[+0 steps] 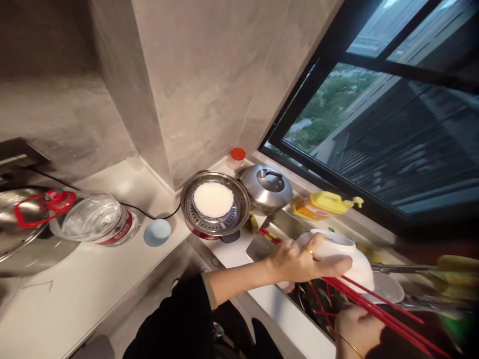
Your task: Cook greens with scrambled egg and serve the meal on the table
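Note:
My left hand (299,262) grips a white bowl (361,271), tilted with its foot ring upward, over the sink. Several red chopsticks (389,314) run beneath the same hand, their yellow-marked ends (267,234) poking out on its left. They appear to be held along with the bowl. Below the bowl and chopsticks is my right hand (361,326), close to them; its fingers are mostly hidden, so its hold is unclear. A pale plate (391,289) shows just behind the bowl, by the metal faucet (402,268).
A steamer pot (239,227) holding a round white food (213,199) stands in the corner. Nearby are a domed metal lid (267,187), a red-capped jar (237,157) and a yellow detergent bottle (324,204). Leftward sit a light-blue cup (157,232) and a water jug (97,219).

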The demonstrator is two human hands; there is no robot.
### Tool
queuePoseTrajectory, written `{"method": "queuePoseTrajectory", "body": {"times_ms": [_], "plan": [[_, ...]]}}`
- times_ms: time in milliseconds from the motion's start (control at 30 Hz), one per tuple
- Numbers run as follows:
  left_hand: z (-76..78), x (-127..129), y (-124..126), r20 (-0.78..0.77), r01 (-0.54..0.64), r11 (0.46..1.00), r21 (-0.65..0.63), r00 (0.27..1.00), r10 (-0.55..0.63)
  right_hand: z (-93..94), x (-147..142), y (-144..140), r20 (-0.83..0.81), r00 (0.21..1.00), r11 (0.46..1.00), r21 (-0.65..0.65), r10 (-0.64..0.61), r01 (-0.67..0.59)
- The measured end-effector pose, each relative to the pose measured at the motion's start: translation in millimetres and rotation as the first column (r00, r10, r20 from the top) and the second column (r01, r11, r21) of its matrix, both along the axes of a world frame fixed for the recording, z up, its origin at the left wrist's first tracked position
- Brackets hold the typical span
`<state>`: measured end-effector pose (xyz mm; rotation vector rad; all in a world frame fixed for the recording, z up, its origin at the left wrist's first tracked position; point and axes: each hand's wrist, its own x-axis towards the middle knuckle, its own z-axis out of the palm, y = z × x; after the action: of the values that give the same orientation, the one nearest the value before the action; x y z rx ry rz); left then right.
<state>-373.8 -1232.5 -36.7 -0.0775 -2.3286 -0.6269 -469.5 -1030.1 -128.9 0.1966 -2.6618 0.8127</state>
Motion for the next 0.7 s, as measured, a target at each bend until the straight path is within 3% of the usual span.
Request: {"method": "queuePoseTrajectory", "body": {"times_ms": [67,100,167,200,267,333,400,467,500,533,600,700], "plan": [[11.1,-9,1,0.021,-0.029,0.999,0.016,0.999,0.028,-0.9,-11,3,-0.01,0.982,0.981,-0.034,-0.19,0.19],[17.8,-9,-1,0.041,-0.065,0.997,0.052,0.997,0.063,2.0,-17,0,-0.013,0.977,0.974,-0.083,-0.212,0.21],[31.4,-1,-11,0.083,-0.154,0.966,0.207,0.987,0.139,12.7,-29,-15,-0.05,0.992,0.978,-0.176,-0.12,0.109],[37.1,8,-19,0.101,-0.203,0.925,0.322,0.979,0.18,19.4,-36,-27,-0.064,0.997,0.979,-0.199,-0.049,0.035],[44.0,35,-39,0.122,-0.294,0.762,0.577,0.953,0.276,33.3,-47,-58,-0.056,0.988,0.973,-0.178,0.141,-0.149],[42.9,71,-61,0.167,-0.394,0.495,0.774,0.882,0.441,46.9,-51,-100,-0.022,0.924,0.919,-0.092,0.383,-0.383],[33.8,111,-81,0.24,-0.434,0.23,0.871,0.784,0.572,61.2,-44,-149,0.007,0.781,0.78,0.026,0.625,-0.625],[18.7,149,-97,0.327,-0.418,-0.007,0.909,0.701,0.634,77.3,-25,-200,0.088,0.622,0.59,0.236,0.778,-0.772],[9.8,167,-104,0.354,-0.39,-0.097,0.916,0.67,0.652,85.8,-13,-224,0.141,0.546,0.477,0.343,0.826,-0.81],[0.7,182,-109,0.375,-0.362,-0.164,0.918,0.654,0.657,94.1,1,-247,0.195,0.47,0.356,0.431,0.861,-0.829],[-16.9,206,-116,0.406,-0.327,-0.247,0.912,0.646,0.647,108.4,26,-286,0.29,0.368,0.151,0.569,0.883,-0.809],[-38.0,226,-123,0.455,-0.347,-0.296,0.89,0.637,0.622,119.7,55,-327,0.4,0.274,-0.074,0.668,0.874,-0.74]]}}
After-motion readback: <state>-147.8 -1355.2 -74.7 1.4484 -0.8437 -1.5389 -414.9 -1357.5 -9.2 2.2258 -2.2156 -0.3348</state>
